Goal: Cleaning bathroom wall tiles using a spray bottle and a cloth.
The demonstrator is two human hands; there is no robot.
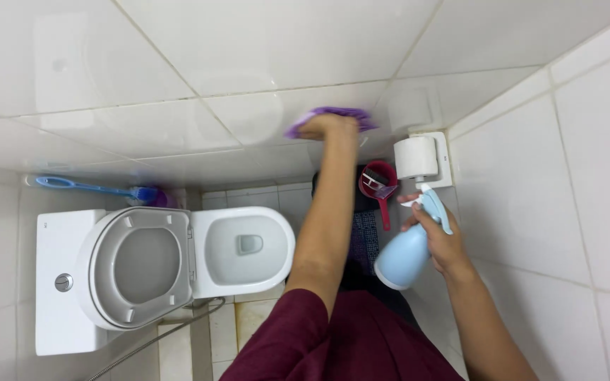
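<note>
1. Head view, looking down in a tiled bathroom: left hand [327,127] stretched out to the wall tiles [178,127], pressed flat on a purple cloth [333,116]; fingers spread over the cloth, pinning it to the tile, cloth edges sticking out both sides of the hand.
2. Right hand [440,236] lower and to the right, near the side wall, wrapped round the neck of a light blue spray bottle [407,250]; fingers curled on the trigger end, bottle body hanging down-left, nozzle pointing up twd the paper roll.
3. Toilet paper roll [416,156] on a white holder [445,159], just above the bottle's nozzle; can't tell if touching.
4. Red scoop w/ handle [379,183] btwn the two arms, just left of the roll.
5. White toilet [245,247] on the left, seat and lid [139,264] raised against the cistern [61,282], bowl open.
6. Blue toilet brush [100,188] lying behind the cistern, by the wall.
7. Maroon sleeve [333,342] at bottom centre.
</note>
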